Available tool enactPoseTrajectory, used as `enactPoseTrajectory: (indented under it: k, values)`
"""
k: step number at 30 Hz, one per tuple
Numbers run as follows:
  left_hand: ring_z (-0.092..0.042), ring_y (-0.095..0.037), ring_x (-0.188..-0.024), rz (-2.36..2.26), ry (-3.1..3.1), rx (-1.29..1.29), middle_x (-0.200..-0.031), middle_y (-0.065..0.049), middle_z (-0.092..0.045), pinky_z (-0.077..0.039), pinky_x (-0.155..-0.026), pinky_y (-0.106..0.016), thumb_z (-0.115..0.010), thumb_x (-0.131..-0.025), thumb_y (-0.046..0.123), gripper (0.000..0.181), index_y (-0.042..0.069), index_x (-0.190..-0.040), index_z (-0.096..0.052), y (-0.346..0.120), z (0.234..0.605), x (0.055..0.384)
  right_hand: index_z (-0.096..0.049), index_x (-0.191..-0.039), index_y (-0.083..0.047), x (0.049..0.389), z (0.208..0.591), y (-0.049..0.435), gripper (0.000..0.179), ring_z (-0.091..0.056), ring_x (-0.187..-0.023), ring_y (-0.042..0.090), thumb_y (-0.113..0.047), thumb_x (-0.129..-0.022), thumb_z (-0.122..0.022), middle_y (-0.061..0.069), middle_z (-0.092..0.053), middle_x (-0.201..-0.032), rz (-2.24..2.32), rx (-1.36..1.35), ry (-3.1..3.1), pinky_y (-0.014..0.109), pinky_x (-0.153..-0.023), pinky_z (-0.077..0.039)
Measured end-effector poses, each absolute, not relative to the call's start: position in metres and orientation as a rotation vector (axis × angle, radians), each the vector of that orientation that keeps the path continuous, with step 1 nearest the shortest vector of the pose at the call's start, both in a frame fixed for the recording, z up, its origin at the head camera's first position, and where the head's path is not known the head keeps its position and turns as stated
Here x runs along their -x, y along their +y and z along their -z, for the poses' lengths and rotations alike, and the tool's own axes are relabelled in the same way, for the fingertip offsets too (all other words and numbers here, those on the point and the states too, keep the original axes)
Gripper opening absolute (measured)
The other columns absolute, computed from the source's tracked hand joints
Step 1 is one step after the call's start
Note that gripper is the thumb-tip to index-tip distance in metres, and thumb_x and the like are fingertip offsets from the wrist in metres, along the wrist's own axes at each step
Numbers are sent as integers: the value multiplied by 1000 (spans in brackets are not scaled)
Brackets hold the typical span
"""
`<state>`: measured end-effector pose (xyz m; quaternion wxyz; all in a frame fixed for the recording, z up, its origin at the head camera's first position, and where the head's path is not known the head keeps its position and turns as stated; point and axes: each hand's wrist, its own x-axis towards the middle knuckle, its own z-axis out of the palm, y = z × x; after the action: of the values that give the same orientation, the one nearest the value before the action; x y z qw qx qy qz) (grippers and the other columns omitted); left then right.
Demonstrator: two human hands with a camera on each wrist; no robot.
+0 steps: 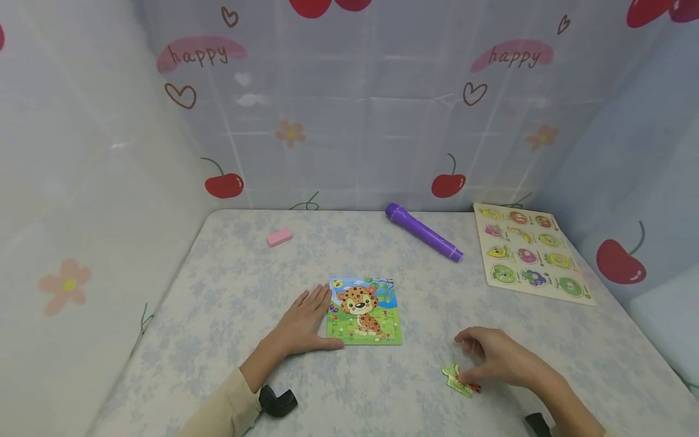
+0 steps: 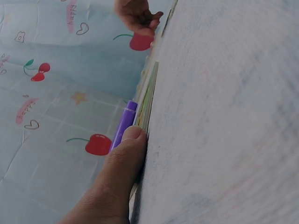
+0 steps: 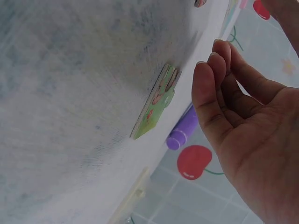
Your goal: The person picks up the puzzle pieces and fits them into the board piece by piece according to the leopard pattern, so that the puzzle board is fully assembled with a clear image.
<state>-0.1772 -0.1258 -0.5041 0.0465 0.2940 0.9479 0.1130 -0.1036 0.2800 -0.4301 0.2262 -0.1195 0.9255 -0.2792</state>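
A square leopard jigsaw puzzle (image 1: 364, 312) with a green and blue picture lies mid-table. My left hand (image 1: 306, 321) rests flat along its left side, fingers straight, with the thumb (image 2: 133, 135) at the near left corner. To the right, loose green jigsaw pieces (image 1: 457, 381), partly with orange spots, lie on the table. Just over them hovers my right hand (image 1: 499, 358), its fingers loosely bent and nothing seen between them. The right wrist view shows one green piece (image 3: 156, 102) flat on the cloth, apart from the fingertips.
A purple toy microphone (image 1: 423, 232) lies at the back, left of a fruit-picture board (image 1: 480, 243). Toward the back left sits a pink block (image 1: 280, 237). Printed curtains (image 1: 349, 152) stand around the table's back and sides.
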Motion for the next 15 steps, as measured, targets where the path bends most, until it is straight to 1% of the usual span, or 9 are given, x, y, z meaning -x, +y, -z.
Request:
enactPoseTrajectory:
  k: [4, 9, 15]
  values:
    - [-12, -25, -153, -357, 2897, -901, -165, -10, -10, -16, -123, -49, -50, -76, 84, 119, 5, -157, -12, -127, 505, 177, -63, -116, -7, 99, 434, 279, 64, -51, -83, 12, -38, -66, -89, -1, -60, -95, 802, 347, 2515, 23, -67, -45]
    - [-12, -26, -153, -374, 2893, -913, -165, -11, -11, -16, -123, -50, -49, -76, 84, 119, 5, -157, -13, -127, 506, 176, -62, -113, -9, 96, 439, 276, 65, -52, -86, 13, -37, -62, -92, -1, -60, -96, 778, 338, 2486, 24, -68, -47]
    - [-11, -26, -153, -370, 2894, -899, -165, -10, -10, -15, -123, -49, -51, -76, 83, 119, 5, -157, -11, -125, 504, 176, -63, -109, -9, 96, 438, 274, 55, -51, -81, 12, -28, -65, -90, -1, -59, -91, 734, 379, 2516, 24, -65, -46]
